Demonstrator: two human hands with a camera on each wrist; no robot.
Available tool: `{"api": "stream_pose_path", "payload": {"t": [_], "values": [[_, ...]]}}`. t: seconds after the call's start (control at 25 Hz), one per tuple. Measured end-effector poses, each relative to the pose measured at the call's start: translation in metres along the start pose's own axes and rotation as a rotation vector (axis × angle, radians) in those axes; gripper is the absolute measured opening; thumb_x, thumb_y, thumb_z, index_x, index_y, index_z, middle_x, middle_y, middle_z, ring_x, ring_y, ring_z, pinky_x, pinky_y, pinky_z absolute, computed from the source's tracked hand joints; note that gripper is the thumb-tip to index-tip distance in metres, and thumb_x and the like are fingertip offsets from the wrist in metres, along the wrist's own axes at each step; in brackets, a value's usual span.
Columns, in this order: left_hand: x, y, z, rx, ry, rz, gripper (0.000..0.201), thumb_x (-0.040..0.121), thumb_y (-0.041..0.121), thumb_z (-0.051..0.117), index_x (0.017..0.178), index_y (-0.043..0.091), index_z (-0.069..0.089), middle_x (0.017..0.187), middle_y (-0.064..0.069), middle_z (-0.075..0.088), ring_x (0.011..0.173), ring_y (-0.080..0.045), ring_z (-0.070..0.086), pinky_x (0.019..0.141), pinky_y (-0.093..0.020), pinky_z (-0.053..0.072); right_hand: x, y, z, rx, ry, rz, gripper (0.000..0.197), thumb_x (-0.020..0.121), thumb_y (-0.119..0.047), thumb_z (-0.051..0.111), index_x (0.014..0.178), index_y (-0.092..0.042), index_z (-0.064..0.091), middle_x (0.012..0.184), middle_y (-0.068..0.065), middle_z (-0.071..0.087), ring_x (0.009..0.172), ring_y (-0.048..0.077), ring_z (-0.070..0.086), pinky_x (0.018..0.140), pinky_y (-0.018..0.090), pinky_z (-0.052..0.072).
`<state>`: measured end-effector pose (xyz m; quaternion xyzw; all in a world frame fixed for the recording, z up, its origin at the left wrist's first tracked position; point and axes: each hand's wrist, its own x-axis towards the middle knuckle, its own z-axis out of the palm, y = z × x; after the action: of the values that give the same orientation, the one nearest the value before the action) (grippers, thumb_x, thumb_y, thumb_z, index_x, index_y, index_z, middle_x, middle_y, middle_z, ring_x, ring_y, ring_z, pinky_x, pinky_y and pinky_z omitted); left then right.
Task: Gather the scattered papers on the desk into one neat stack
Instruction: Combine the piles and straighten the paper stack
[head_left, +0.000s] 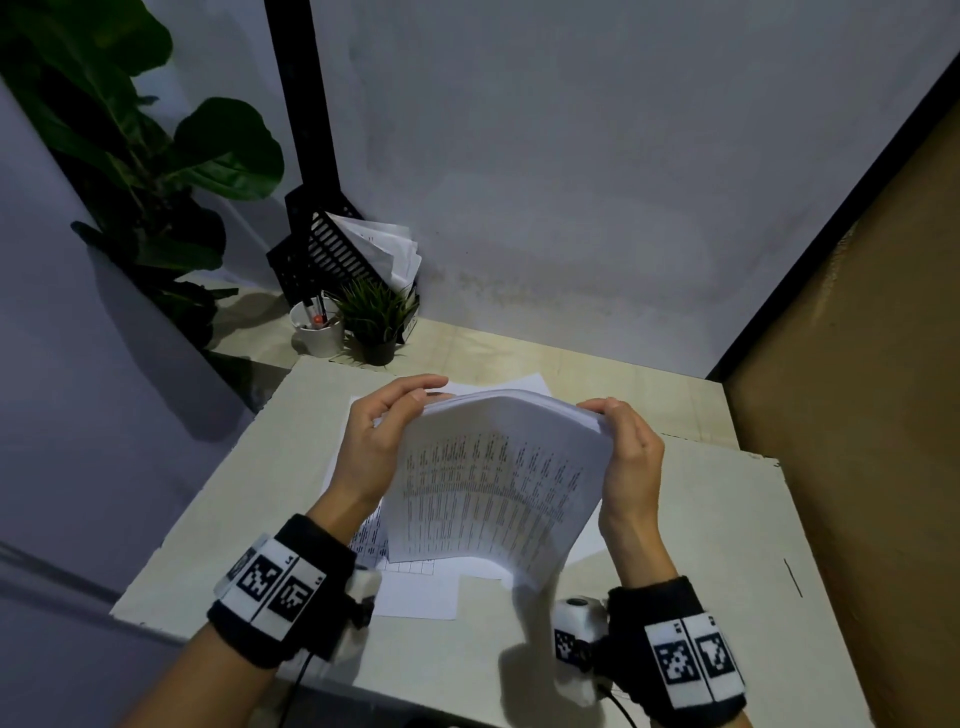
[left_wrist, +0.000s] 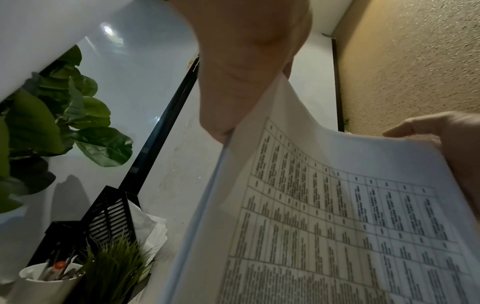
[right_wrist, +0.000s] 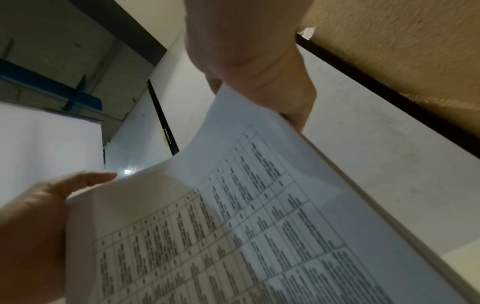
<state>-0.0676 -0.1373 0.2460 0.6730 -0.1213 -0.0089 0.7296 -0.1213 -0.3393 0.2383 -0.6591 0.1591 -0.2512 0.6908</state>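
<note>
A thick stack of printed papers (head_left: 493, 483) with tables on the top sheet is held up above the desk, bowed upward at its far edge. My left hand (head_left: 387, 431) grips the stack's left edge near the top corner. My right hand (head_left: 626, 441) grips the right edge opposite. The printed sheet (left_wrist: 337, 216) fills the left wrist view, with my left hand (left_wrist: 241, 67) on its edge; the same sheet (right_wrist: 233, 226) shows under my right hand (right_wrist: 259, 67). Other loose sheets (head_left: 415, 592) lie flat on the desk beneath, and one sheet (head_left: 514, 384) peeks out beyond the stack.
At the desk's (head_left: 675, 571) far left corner stand a black file holder (head_left: 332, 249) with papers, a white cup (head_left: 317, 327) of pens and a small potted plant (head_left: 376, 317). A large leafy plant (head_left: 140, 156) is farther left. A tan wall (head_left: 857, 364) borders the right.
</note>
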Motion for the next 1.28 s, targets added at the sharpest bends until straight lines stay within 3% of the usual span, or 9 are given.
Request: {"api": "stream_pose_path", "payload": {"t": [0.2, 0.32, 0.44, 0.56, 0.72, 0.92, 1.04, 1.2, 1.28], "values": [[0.002, 0.001, 0.000, 0.033, -0.001, -0.021, 0.030, 0.065, 0.051, 0.051, 0.082, 0.037, 0.071, 0.084, 0.016, 0.074, 0.082, -0.006, 0.062, 0.068, -0.019, 0.046, 0.003, -0.001, -0.003, 0.000, 0.000, -0.021, 0.020, 0.072, -0.029, 0.047, 0.066, -0.020, 0.065, 0.065, -0.018, 0.063, 0.067, 0.001, 0.053, 0.061, 0.019, 0.040], [0.002, -0.005, -0.007, 0.008, -0.105, 0.026, 0.052, 0.057, 0.071, 0.060, 0.096, 0.037, 0.066, 0.087, 0.019, 0.073, 0.082, -0.002, 0.064, 0.066, -0.015, 0.052, 0.001, 0.006, -0.014, 0.062, -0.162, -0.068, 0.039, 0.068, -0.048, 0.052, 0.091, -0.019, 0.063, 0.085, -0.014, 0.061, 0.072, -0.007, 0.057, 0.060, 0.010, 0.046], [-0.001, -0.032, -0.020, 0.055, -0.230, -0.125, 0.070, 0.037, 0.073, 0.072, 0.096, 0.037, 0.066, 0.090, 0.013, 0.072, 0.084, -0.002, 0.065, 0.081, -0.026, 0.056, -0.002, 0.036, -0.023, -0.026, -0.339, 0.155, 0.026, 0.069, -0.025, 0.073, 0.094, -0.023, 0.064, 0.088, -0.011, 0.069, 0.089, 0.013, 0.066, 0.069, 0.022, 0.055], [-0.008, -0.050, -0.019, 0.095, -0.210, -0.325, 0.072, 0.037, 0.068, 0.076, 0.096, 0.033, 0.058, 0.099, 0.006, 0.066, 0.097, -0.009, 0.063, 0.095, -0.045, 0.050, -0.015, 0.062, -0.016, -0.197, -0.316, 0.222, 0.021, 0.080, -0.009, 0.067, 0.088, -0.028, 0.063, 0.090, -0.007, 0.070, 0.094, 0.021, 0.067, 0.080, 0.032, 0.057], [-0.014, -0.049, -0.010, 0.067, 0.000, -0.248, 0.024, 0.064, 0.041, 0.076, 0.083, 0.037, 0.062, 0.087, 0.008, 0.069, 0.092, -0.015, 0.064, 0.083, -0.040, 0.054, -0.023, 0.058, -0.011, -0.055, -0.182, 0.118, 0.018, 0.082, -0.004, 0.064, 0.085, -0.022, 0.062, 0.084, -0.001, 0.066, 0.078, 0.008, 0.066, 0.059, 0.015, 0.053], [-0.018, -0.055, -0.021, 0.015, -0.180, -0.170, 0.067, 0.039, 0.070, 0.074, 0.091, 0.029, 0.062, 0.081, 0.018, 0.073, 0.079, 0.000, 0.067, 0.065, -0.015, 0.054, -0.024, 0.065, -0.027, 0.067, -0.219, 0.149, 0.030, 0.067, -0.014, 0.079, 0.093, -0.018, 0.063, 0.085, -0.003, 0.072, 0.085, 0.015, 0.066, 0.063, 0.019, 0.054], [-0.010, -0.055, -0.022, -0.015, -0.246, -0.216, 0.071, 0.033, 0.065, 0.079, 0.093, 0.031, 0.062, 0.081, 0.018, 0.073, 0.079, 0.002, 0.067, 0.066, -0.015, 0.054, -0.016, 0.066, -0.032, 0.071, -0.312, 0.154, 0.040, 0.056, -0.019, 0.078, 0.093, -0.020, 0.063, 0.080, -0.013, 0.074, 0.080, 0.003, 0.068, 0.065, 0.020, 0.054], [0.001, -0.057, -0.026, -0.029, -0.248, -0.281, 0.084, 0.023, 0.062, 0.083, 0.094, 0.023, 0.060, 0.077, 0.013, 0.074, 0.076, 0.001, 0.067, 0.063, -0.014, 0.053, -0.005, 0.076, -0.038, -0.002, -0.317, 0.191, 0.062, 0.033, -0.041, 0.085, 0.087, -0.019, 0.065, 0.075, -0.012, 0.074, 0.078, 0.006, 0.066, 0.062, 0.017, 0.053], [0.003, -0.059, -0.027, -0.005, -0.249, -0.319, 0.085, 0.021, 0.063, 0.083, 0.094, 0.024, 0.060, 0.083, 0.006, 0.072, 0.083, -0.005, 0.067, 0.067, -0.018, 0.052, -0.003, 0.081, -0.038, -0.043, -0.304, 0.219, 0.048, 0.038, -0.035, 0.085, 0.080, -0.019, 0.067, 0.071, -0.012, 0.074, 0.074, 0.003, 0.066, 0.059, 0.014, 0.052]]}}
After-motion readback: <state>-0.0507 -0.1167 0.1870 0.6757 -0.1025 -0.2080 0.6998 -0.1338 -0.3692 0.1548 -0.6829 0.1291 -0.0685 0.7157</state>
